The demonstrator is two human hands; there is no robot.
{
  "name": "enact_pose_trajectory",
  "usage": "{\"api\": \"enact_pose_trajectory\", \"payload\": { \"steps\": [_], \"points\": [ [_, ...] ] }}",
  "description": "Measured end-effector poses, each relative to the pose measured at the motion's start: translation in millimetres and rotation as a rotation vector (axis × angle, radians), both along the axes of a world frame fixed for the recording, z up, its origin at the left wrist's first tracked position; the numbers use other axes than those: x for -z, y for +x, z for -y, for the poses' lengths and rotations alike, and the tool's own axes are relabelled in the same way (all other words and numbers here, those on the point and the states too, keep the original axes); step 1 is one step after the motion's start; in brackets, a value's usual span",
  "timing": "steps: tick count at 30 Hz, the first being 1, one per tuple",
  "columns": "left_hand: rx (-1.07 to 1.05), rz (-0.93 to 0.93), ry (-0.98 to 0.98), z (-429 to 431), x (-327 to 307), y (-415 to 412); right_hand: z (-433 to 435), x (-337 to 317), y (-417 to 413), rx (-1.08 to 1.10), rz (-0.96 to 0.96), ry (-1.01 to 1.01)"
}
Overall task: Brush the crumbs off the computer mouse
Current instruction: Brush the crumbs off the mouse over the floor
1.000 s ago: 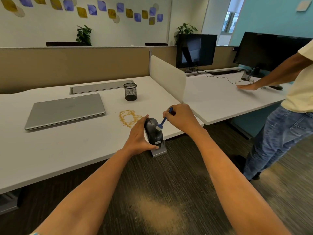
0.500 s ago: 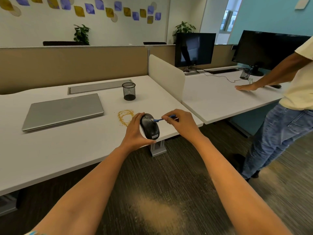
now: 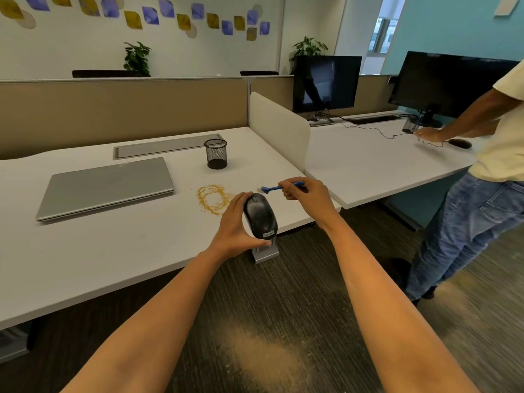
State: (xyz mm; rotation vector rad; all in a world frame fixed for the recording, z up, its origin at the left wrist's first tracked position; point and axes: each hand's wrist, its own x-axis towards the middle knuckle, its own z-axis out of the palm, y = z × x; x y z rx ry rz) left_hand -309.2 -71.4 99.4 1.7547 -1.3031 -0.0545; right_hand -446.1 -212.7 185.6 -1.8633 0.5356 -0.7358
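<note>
My left hand (image 3: pixel 234 225) grips a black computer mouse (image 3: pixel 260 215) from its left side and holds it tilted above the front edge of the white desk (image 3: pixel 119 251). My right hand (image 3: pixel 307 198) pinches a small blue brush (image 3: pixel 273 188) by its handle. The brush lies level, its head pointing left, a little above and behind the mouse and apart from it. A ring of yellowish crumbs (image 3: pixel 212 198) lies on the desk just left of the mouse.
A closed grey laptop (image 3: pixel 105 188) and a black mesh pen cup (image 3: pixel 216 154) sit on the desk. A white divider (image 3: pixel 279 131) separates the neighbouring desk, where another person (image 3: pixel 482 171) stands by two monitors (image 3: pixel 326 83). Crumbs dust the carpet (image 3: pixel 263 361) below.
The brush was on the mouse's top a second ago; my right hand has lifted it up and back, off the mouse. My left hand has turned the mouse slightly.
</note>
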Motion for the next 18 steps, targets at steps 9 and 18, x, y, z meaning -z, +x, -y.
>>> {"api": "enact_pose_trajectory", "payload": {
  "steps": [9, 18],
  "points": [
    [-0.032, -0.024, -0.004, -3.7, -0.8, 7.7, 4.1, 7.9, -15.6, -0.101, -0.041, 0.072],
    [-0.056, -0.019, 0.016, -5.5, 1.2, 12.8, 3.6, -6.0, -37.1, -0.157, -0.154, -0.08]
  ]
}}
